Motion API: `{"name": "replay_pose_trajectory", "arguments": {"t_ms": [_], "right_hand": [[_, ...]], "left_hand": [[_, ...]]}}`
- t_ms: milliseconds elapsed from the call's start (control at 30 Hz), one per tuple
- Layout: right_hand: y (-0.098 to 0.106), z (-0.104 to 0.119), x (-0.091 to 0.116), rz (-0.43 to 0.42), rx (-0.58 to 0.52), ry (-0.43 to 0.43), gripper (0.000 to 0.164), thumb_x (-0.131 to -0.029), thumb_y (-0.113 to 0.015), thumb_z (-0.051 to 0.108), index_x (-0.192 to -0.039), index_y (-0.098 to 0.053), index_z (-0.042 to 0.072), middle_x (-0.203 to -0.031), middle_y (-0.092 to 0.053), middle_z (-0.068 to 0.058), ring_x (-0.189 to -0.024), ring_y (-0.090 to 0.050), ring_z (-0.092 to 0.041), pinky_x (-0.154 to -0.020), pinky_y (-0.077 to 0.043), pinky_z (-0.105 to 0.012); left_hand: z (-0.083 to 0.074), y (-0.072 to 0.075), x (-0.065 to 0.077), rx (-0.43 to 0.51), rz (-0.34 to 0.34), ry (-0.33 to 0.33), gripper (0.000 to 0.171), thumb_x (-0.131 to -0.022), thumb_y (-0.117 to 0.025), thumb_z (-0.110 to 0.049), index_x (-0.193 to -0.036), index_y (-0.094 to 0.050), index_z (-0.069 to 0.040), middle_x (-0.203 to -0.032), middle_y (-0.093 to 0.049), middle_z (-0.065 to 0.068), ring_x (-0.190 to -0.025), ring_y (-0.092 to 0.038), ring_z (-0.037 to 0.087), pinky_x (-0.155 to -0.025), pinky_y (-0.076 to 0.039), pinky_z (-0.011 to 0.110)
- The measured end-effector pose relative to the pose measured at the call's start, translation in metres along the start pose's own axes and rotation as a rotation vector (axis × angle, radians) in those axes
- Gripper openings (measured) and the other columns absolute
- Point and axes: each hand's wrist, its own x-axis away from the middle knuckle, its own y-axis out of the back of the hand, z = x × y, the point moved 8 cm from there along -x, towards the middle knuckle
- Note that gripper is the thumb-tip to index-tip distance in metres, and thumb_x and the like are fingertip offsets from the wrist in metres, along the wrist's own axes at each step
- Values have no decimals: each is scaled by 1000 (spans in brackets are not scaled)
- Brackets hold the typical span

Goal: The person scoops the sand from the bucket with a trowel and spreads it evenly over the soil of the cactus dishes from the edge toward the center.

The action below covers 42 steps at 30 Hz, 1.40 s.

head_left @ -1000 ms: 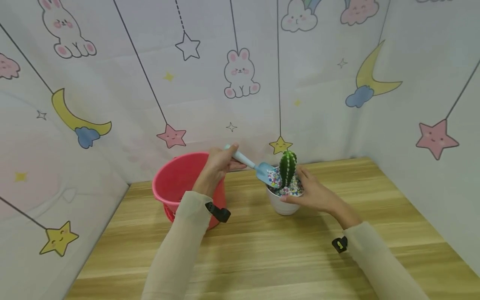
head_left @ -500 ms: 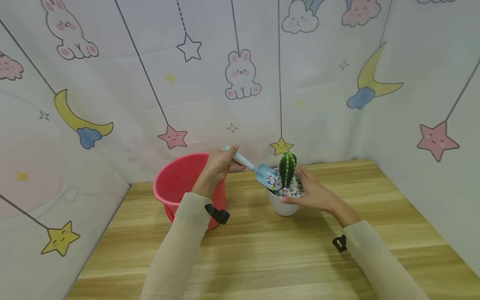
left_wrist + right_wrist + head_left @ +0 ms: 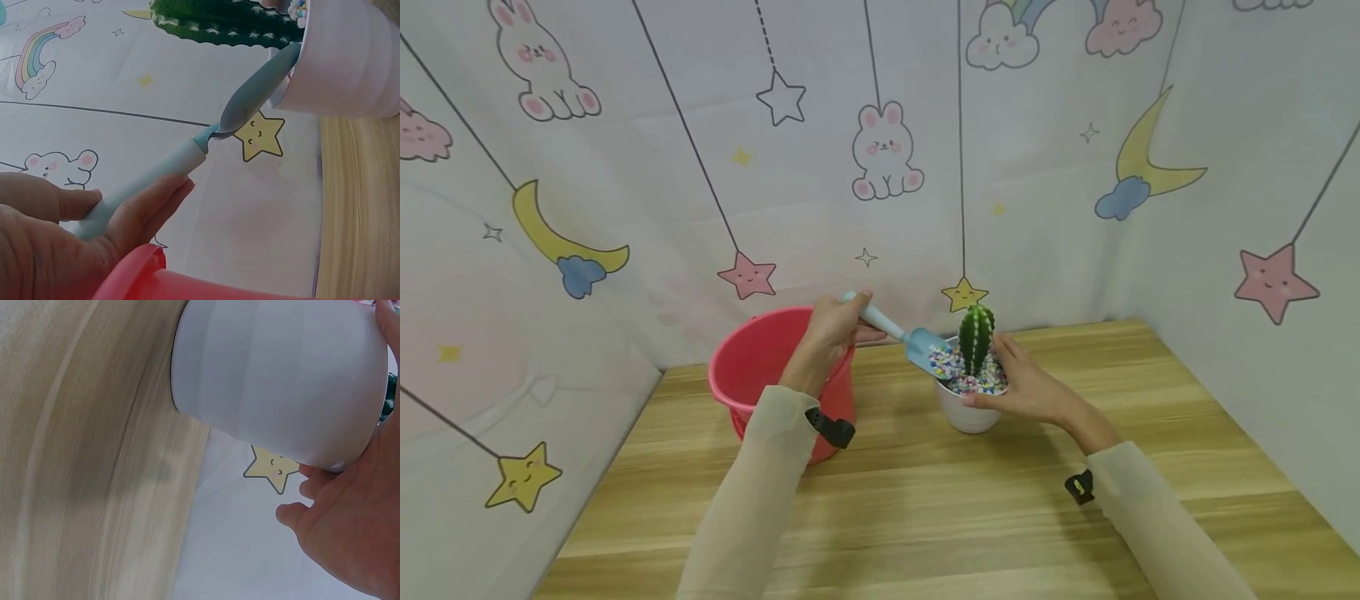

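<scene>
My left hand (image 3: 833, 332) grips the pale handle of a small light-blue trowel (image 3: 925, 348), thumb on one side and fingers on the other in the left wrist view. The trowel's blade slopes down to the right, its tip inside the rim of a white ribbed pot (image 3: 968, 412). Colourful pebbles (image 3: 946, 362) lie on the blade, and more cover the top of the pot. From them stands a green ribbed cactus (image 3: 976, 340). My right hand (image 3: 1033, 390) holds the pot by its right side, thumb at the near rim and fingers behind.
A red bucket (image 3: 730, 362) stands left of the pot, under my left forearm; what it holds is hidden. The wooden table (image 3: 925, 517) meets a printed cloth backdrop (image 3: 820, 217) behind and at both sides.
The trowel has shifted slightly left with my left hand, and its blade has tilted to show more pebbles on it. My right hand keeps its hold on the pot.
</scene>
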Motion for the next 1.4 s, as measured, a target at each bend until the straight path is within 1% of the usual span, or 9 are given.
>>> {"name": "replay_pose_trajectory", "arguments": {"t_ms": [100,200,400,533,733,867,1000,1200,1400], "right_hand": [[-1,-2,-1,5,-1,-6,125,-87,-73,67,-166,-7,-3,-174,-8,-29,-159,-16,-54,-127,-27,-72],[-1,-3,-1,4,-5,-6,125,-87,-73,67,-167,-7,-3,-174,-8,-29,-159,-16,-54,-127,-27,-72],[-2,-2,-2,-8,-9,12,123,-88,-73,66,-167,-8,-1,-174,-12,-28,-159,-19,-54,-126,-29,-73],[-3,-3,-1,8,-2,-8,124,-88,-72,67,-167,-6,-3,-174,-8,-29,-159,-16,-55,-126,-28,-73],[-2,-1,0,10,-10,-11,123,-89,-72,68,-167,-6,-2,-174,-10,-27,-158,-21,-54,-125,-31,-72],[-1,0,1,5,-9,-5,121,-89,-71,68,-168,-7,1,-174,-11,-26,-157,-24,-54,-123,-34,-73],[-3,-1,0,14,4,-14,123,-89,-70,70,-167,-6,-1,-174,-8,-28,-158,-22,-55,-123,-33,-74],[-2,0,-1,14,0,-3,122,-89,-71,69,-168,-8,1,-174,-9,-28,-157,-23,-55,-122,-34,-74],[1,0,0,-4,-18,42,116,-89,-74,64,-167,-13,5,-172,-15,-26,-158,-24,-53,-123,-34,-74]], "left_hand": [[-1,2,1,-11,-8,-2,36,-108,-62,-29,-115,-60,6,-83,-72,11,-102,-77,35,-95,-62,45],[-3,4,2,-15,-12,-8,37,-108,-62,-29,-116,-59,7,-84,-72,12,-102,-77,35,-90,-64,42],[-8,5,4,-34,-21,-47,34,-108,-62,-29,-110,-60,4,-83,-71,12,-90,-81,28,-79,-67,35],[-14,4,6,-92,-33,-96,34,-108,-61,-31,-101,-59,2,-86,-69,12,-84,-82,23,-84,-67,36],[-26,3,12,-215,-78,-153,41,-107,-61,-37,-105,-63,4,-98,-73,18,-93,-81,30,-80,-68,30],[-34,0,16,-282,-97,-219,46,-106,-63,-39,-110,-64,7,-102,-76,23,-93,-81,33,-78,-68,28],[-41,-7,21,-339,-96,-321,46,-105,-65,-39,-105,-68,7,-100,-77,25,-90,-82,32,-79,-68,30],[-46,-16,27,-345,-67,-455,41,-105,-67,-35,-103,-69,6,-104,-77,24,-91,-81,33,-81,-69,37],[-45,-18,27,-325,-37,-483,39,-105,-68,-32,-109,-69,7,-106,-76,25,-94,-81,34,-83,-69,41]]}}
